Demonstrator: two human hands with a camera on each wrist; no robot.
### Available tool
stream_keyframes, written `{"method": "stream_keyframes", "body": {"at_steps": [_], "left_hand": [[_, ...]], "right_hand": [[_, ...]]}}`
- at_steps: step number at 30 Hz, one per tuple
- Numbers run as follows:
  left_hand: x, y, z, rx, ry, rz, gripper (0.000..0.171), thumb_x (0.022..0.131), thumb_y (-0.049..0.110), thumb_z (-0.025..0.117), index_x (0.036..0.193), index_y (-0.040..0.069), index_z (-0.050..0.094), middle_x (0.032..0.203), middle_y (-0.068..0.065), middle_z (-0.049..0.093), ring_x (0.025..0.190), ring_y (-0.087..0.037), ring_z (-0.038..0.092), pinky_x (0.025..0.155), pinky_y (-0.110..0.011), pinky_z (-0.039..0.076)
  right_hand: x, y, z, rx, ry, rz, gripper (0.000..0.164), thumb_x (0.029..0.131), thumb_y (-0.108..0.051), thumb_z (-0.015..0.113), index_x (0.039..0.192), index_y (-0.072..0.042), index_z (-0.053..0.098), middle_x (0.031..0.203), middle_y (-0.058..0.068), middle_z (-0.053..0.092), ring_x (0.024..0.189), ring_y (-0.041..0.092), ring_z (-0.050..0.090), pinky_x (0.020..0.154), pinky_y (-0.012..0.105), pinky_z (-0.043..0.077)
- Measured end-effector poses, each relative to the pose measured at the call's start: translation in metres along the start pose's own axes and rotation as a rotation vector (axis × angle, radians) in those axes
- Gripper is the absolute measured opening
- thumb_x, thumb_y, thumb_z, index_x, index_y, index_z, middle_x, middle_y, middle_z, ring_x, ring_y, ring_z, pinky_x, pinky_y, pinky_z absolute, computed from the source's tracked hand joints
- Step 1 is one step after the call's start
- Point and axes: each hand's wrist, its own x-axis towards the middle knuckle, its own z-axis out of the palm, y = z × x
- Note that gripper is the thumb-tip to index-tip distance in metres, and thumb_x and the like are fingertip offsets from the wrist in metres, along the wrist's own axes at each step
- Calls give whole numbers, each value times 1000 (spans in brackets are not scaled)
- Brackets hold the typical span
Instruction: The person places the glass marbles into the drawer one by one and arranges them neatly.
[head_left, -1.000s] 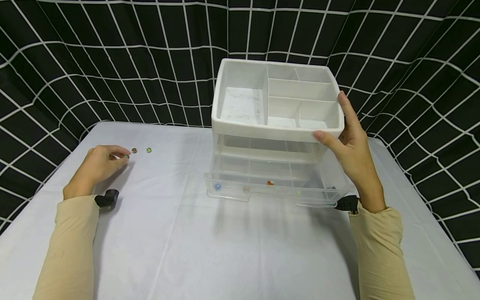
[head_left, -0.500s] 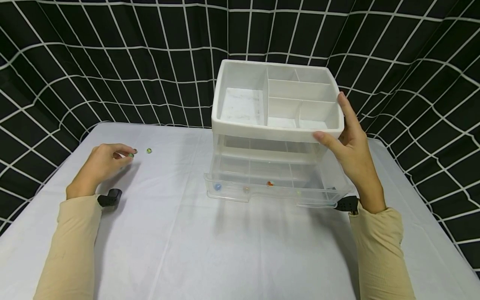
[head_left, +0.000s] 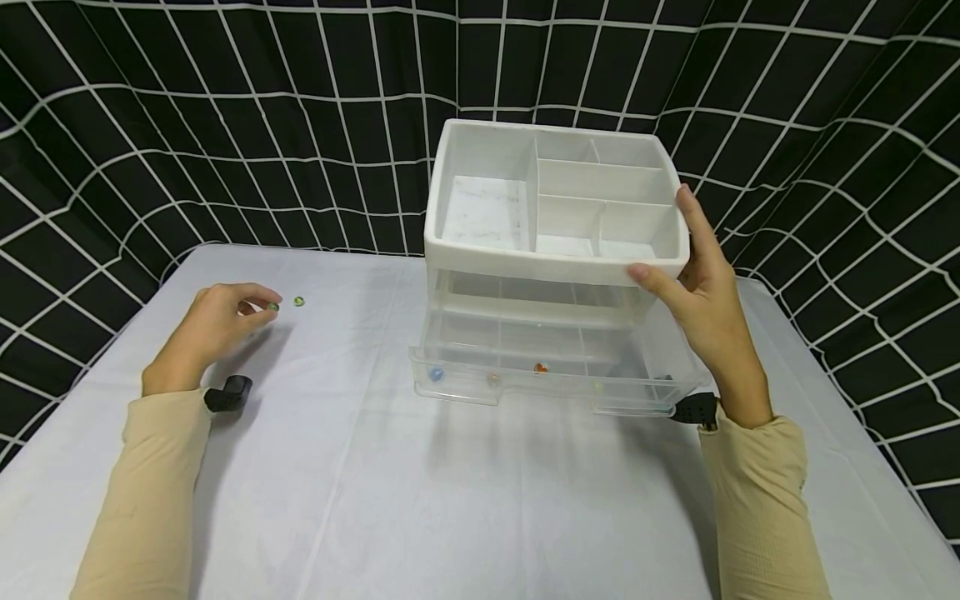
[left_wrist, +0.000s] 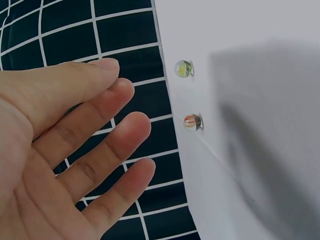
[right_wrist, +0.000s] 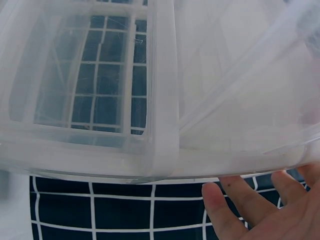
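A green glass marble (head_left: 273, 307) shows at the fingertips of my left hand (head_left: 215, 327), pinched between thumb and index finger just over the cloth. In the left wrist view that marble is hidden; a yellow-green marble (left_wrist: 183, 69) and an orange-striped marble (left_wrist: 192, 122) lie on the table beyond the fingers. My right hand (head_left: 701, 292) grips the right end of a white drawer organizer (head_left: 525, 260), thumb on the front rim and fingers along the side. Its clear drawer (head_left: 547, 385) is pulled out, with a blue marble (head_left: 437, 374), an orange marble (head_left: 541, 367) and paler ones inside.
The organizer's top tray is divided into several compartments by thin walls (head_left: 606, 179). A white cloth (head_left: 360, 500) covers the table. Black curtain with a white grid (head_left: 300, 125) surrounds the back and sides.
My left hand has moved slightly right with the green marble, now covering the brownish marble in the head view. My right hand and the organizer have stayed put.
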Motion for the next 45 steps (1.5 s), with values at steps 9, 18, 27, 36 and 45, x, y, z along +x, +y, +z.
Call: {"method": "stream_keyframes", "body": {"at_steps": [9, 18, 27, 36, 45], "left_hand": [[1, 11, 2, 10, 43, 61, 23, 94, 10, 64, 114, 3, 71, 96, -19, 71, 90, -31, 62, 73, -36, 43], [-2, 24, 0, -5, 52, 110, 21, 93, 8, 64, 112, 4, 72, 96, -18, 73, 89, -31, 63, 74, -35, 44], [-3, 35, -2, 7, 71, 145, 20, 93, 8, 65, 112, 5, 72, 105, -18, 72, 90, -31, 64, 72, -36, 45], [-4, 48, -3, 22, 93, 178, 20, 93, 9, 65, 112, 4, 72, 105, -19, 72, 90, -32, 64, 76, -42, 47], [-8, 58, -1, 21, 96, 200, 20, 94, 9, 65, 112, 6, 72, 107, -16, 72, 91, -30, 65, 78, -43, 47]], "right_hand": [[0, 1, -1, -10, 2, -6, 86, 89, 3, 69, 157, -26, 25, 162, 9, 27, 120, 19, 49, 88, 9, 50], [0, 0, 0, -26, 0, -10, 86, 89, 2, 69, 157, -27, 24, 162, 9, 27, 121, 18, 50, 88, 9, 49], [0, 0, 0, -37, 1, -9, 87, 89, 2, 69, 157, -27, 24, 161, 9, 28, 120, 19, 50, 88, 9, 50], [0, 0, -1, -69, 4, -2, 87, 90, 0, 69, 157, -28, 23, 161, 7, 28, 122, 19, 50, 89, 9, 49], [0, 0, 0, -61, 1, -3, 87, 90, 1, 69, 157, -28, 23, 162, 8, 28, 121, 19, 50, 88, 9, 50]]}}
